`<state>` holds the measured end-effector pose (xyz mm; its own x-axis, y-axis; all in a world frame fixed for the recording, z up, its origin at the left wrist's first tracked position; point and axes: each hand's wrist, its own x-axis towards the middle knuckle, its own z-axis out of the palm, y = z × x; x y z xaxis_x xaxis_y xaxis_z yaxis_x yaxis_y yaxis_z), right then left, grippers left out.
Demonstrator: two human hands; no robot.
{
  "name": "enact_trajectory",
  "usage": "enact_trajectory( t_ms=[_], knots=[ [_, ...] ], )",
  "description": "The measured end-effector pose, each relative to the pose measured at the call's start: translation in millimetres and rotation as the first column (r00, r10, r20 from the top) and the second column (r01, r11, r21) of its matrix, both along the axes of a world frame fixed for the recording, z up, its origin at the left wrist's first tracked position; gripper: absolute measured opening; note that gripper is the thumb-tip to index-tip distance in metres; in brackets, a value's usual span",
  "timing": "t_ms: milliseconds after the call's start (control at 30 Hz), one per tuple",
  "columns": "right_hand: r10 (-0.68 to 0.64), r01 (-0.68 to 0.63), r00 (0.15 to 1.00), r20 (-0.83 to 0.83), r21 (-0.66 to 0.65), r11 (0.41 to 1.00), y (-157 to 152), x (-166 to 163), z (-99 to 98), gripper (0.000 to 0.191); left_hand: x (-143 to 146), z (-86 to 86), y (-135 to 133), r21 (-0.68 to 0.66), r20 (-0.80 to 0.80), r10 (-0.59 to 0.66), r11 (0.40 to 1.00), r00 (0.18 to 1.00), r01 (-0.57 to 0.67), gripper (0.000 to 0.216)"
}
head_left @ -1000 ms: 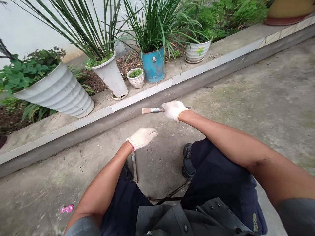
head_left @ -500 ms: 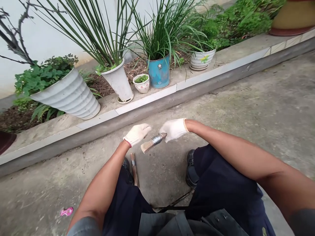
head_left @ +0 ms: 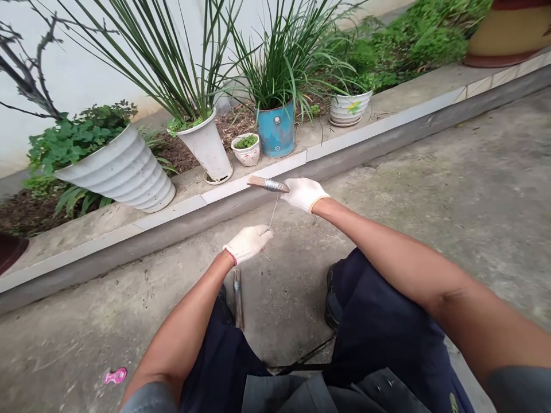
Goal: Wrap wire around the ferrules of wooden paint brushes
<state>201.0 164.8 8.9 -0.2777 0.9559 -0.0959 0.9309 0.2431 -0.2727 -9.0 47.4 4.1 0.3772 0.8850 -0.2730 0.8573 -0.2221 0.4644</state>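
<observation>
In white work gloves, both my hands are over the concrete ground. My right hand is closed on one end of a short wooden piece, whose middle is wound with silvery wire. Its free end points left, level with the edge of the raised bed. Lower and to the left, my left hand is closed in a pinch on a thin, pale strand, wire or string, that runs up taut toward the wooden piece. A second wire-wrapped wooden stick lies on the ground beside my left shoe.
A low tiled ledge crosses ahead, carrying a ribbed white pot, a tall white pot, a small patterned pot and a blue bucket of grassy leaves. A pink object lies at lower left.
My right hand has lifted the wooden piece up and away, turning it nearly level. My left hand has dropped slightly, and the strand between the hands now shows.
</observation>
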Motion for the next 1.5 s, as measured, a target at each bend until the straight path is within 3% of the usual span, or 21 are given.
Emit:
enact_trajectory(
  t_ms=[100, 267, 433, 533, 600, 700, 867, 933, 1100, 1200, 1333, 1433, 1500],
  knots=[
    [0.050, -0.036, 0.983, 0.179, -0.082, 0.996, 4, 4, -7.8, 0.036, -1, 1.5, -1, 0.056, -0.020, -0.018, 0.998, 1.000, 0.019, 0.038],
    [0.351, -0.251, 0.872, 0.342, -0.303, 0.919, -15, 1, -23.8, 0.038, -12, 3.2, 5, 0.191, -0.091, -0.048, 0.980, 0.995, 0.065, 0.038],
    [0.669, -0.556, 0.724, 0.166, -0.434, 0.709, -42, -2, -30.6, 0.027, -27, 7.6, 11, 0.180, -0.101, 0.003, 0.983, 0.995, 0.015, 0.037],
    [0.719, -0.656, 0.695, -0.007, -0.416, 0.629, -51, 3, -24.5, 0.022, -32, 7.1, 12, 0.122, -0.073, 0.028, 0.992, 0.997, -0.019, 0.039],
    [0.685, -0.666, 0.715, -0.138, -0.431, 0.609, -54, 8, -16.6, 0.022, -33, 2.9, 12, 0.103, -0.056, 0.008, 0.995, 0.998, -0.002, 0.038],
    [0.556, -0.633, 0.773, -0.305, -0.432, 0.642, -55, 12, -2.6, 0.024, -29, -6.1, 11, 0.104, -0.014, -0.068, 0.992, 0.998, 0.069, 0.032],
    [0.283, -0.427, 0.862, -0.420, -0.304, 0.852, -47, 10, 9.1, 0.027, -13, -8.2, 5, 0.043, 0.006, -0.026, 0.999, 1.000, 0.026, 0.042],
    [0.209, -0.320, 0.905, -0.370, -0.272, 0.907, -41, 9, 6.6, 0.028, -5, -4.0, 2, 0.036, -0.011, -0.017, 0.999, 1.000, 0.018, 0.044],
    [0.140, -0.140, 0.990, -0.006, -0.092, 0.986, -25, 11, -5.9, 0.032, 4, 1.1, -5, 0.005, -0.039, -0.013, 1.000, 0.999, 0.013, 0.039],
    [0.156, -0.138, 0.974, 0.162, -0.114, 0.984, -22, 11, -10.0, 0.032, 3, -2.8, -6, 0.018, -0.069, -0.035, 0.999, 0.997, 0.036, 0.038],
    [0.300, -0.220, 0.898, 0.323, -0.260, 0.940, -28, 8, -14.4, 0.031, -5, -7.9, -1, 0.114, -0.132, -0.066, 0.990, 0.989, 0.082, 0.040],
    [0.508, -0.403, 0.816, 0.275, -0.359, 0.842, -37, 7, -18.6, 0.025, -11, -7.6, 2, 0.143, -0.158, -0.107, 0.981, 0.982, 0.130, 0.041],
    [0.609, -0.513, 0.784, 0.118, -0.429, 0.743, -42, 10, -19.6, 0.019, -14, -6.3, 3, 0.133, -0.141, -0.121, 0.981, 0.983, 0.140, 0.040]
  ],
)
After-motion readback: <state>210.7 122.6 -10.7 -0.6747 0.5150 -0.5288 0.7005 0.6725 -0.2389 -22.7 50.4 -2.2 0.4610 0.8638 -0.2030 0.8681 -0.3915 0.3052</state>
